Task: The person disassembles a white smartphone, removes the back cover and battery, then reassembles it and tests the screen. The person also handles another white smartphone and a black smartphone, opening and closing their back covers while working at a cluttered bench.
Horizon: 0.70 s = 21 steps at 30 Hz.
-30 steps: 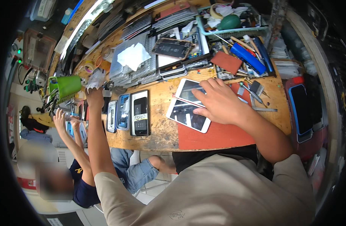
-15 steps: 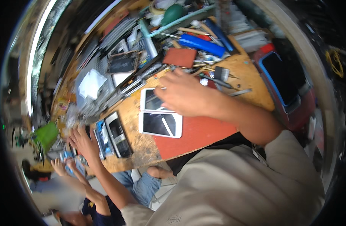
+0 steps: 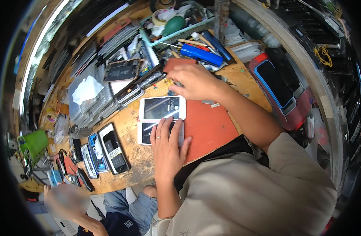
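Observation:
Two white-framed phones lie side by side where the wooden bench meets a red mat (image 3: 212,126). My left hand (image 3: 167,147), a ring on one finger, rests with spread fingers on the dark screen of the nearer phone (image 3: 147,133). The farther phone (image 3: 162,108) is in full view, light streaks and small marks on its screen. Beyond its far edge is my right hand (image 3: 194,82), fingers curled down beside a small reddish-brown pad (image 3: 178,63). Something small and dark shows at those fingertips, too unclear to name.
At left lie a black-framed phone (image 3: 116,151) and an opened blue phone housing (image 3: 97,153). Stacked phone parts and a teal basket (image 3: 180,38) of tools line the back. A blue-edged phone (image 3: 273,83) lies at right. Another person (image 3: 113,220) is at lower left.
My left hand has come from the left end of the bench onto the nearer phone. My right hand no longer covers the farther phone. The whole view has shifted.

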Tool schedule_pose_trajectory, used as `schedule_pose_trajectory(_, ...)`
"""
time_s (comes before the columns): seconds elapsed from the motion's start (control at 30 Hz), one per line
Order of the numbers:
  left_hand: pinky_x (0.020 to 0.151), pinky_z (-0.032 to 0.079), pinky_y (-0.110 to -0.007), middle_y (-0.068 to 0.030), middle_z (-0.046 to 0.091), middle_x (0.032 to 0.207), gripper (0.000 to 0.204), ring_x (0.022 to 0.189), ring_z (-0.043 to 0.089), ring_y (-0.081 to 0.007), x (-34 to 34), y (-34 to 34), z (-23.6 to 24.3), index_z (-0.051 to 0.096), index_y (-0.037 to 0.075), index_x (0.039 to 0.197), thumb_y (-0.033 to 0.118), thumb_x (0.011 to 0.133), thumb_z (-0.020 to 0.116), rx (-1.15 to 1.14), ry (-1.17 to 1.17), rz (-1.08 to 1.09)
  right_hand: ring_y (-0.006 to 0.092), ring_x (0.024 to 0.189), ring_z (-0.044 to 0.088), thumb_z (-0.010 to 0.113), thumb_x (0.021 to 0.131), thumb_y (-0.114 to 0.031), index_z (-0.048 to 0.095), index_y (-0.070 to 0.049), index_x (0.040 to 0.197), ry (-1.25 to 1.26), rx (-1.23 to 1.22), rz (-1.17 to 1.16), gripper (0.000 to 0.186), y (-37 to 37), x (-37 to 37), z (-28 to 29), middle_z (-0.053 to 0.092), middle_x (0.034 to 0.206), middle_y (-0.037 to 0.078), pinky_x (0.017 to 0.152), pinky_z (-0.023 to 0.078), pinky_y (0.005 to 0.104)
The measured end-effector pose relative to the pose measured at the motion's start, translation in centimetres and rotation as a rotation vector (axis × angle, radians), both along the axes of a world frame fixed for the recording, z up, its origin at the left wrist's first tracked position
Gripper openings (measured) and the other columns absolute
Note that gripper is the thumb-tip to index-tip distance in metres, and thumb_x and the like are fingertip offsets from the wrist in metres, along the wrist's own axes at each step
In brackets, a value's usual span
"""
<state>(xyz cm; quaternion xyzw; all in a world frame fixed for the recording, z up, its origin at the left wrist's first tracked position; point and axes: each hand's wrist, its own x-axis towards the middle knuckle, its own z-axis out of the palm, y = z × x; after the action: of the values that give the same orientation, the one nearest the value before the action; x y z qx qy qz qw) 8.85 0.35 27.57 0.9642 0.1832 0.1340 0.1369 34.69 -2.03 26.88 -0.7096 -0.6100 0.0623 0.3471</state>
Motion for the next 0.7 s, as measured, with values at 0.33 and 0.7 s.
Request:
schedule_pose_trajectory(0.33,0.112,0.053,-0.057,-0.0221,0.067,0.137,0.047,0.131,0.064,-0.0459,-1.5,1.3,-1.9,0.068,0.005,0.134,0.014,0.088,0.077,0.125,-0.120,0.022,0.0415,0.123,0.063,0.096,0.072,-0.041,0.068,0.004,0.116,-0.092,-0.200,0.118,0.070,-0.3,-3.8,-0.3,0.065,0.122,0.025,0.102,0.053,0.0507)
schedule_pose_trajectory(0.7,0.096,0.062,-0.046,-0.0241,0.068,0.140,0.049,0.127,0.069,-0.0397,0.8,5.8,0.1,0.059,-0.002,0.146,-0.004,0.097,0.062,0.412,-0.194,0.046,0.0165,0.076,0.068,0.066,0.107,-0.024,0.062,-0.001,0.104,0.674,0.224,-0.016,0.024,1.0,-2.2,0.2,0.069,0.083,0.007,0.066,0.053,0.0361)
